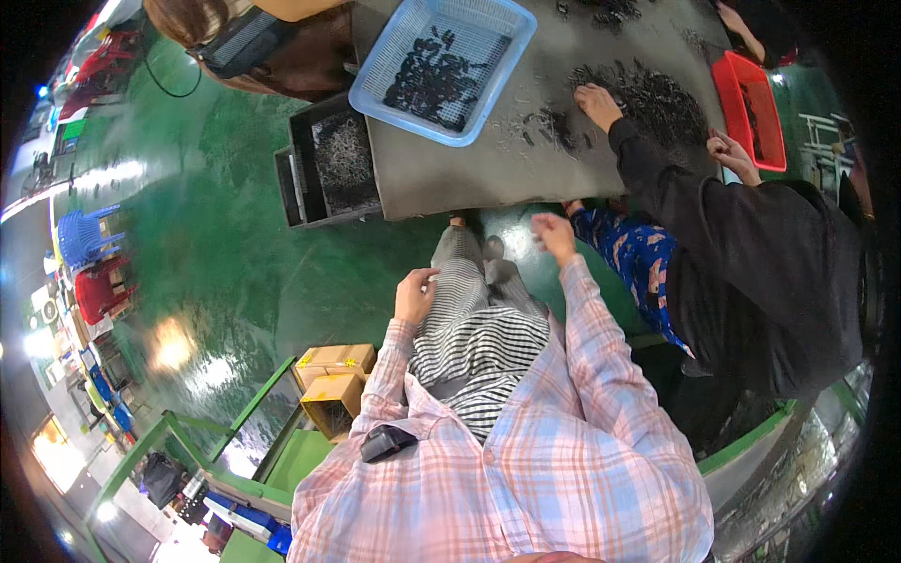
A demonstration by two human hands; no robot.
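Both of the wearer's hands hover just off the table's (441, 178) near edge, above the floor. The left hand (414, 296) has loosely curled fingers; the right hand (556, 236), blurred, has bent fingers. Whether either pinches anything, I cannot tell. Black pieces (652, 103) lie heaped on the table's right half, touched by a co-worker's hand (598, 106). A blue basket (505, 66) of black pieces sits on the table's left.

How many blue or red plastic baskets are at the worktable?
2: the blue basket on the upper-left part of the worktable, and the red basket at its right edge. More may be hidden beyond the picture's top edge.
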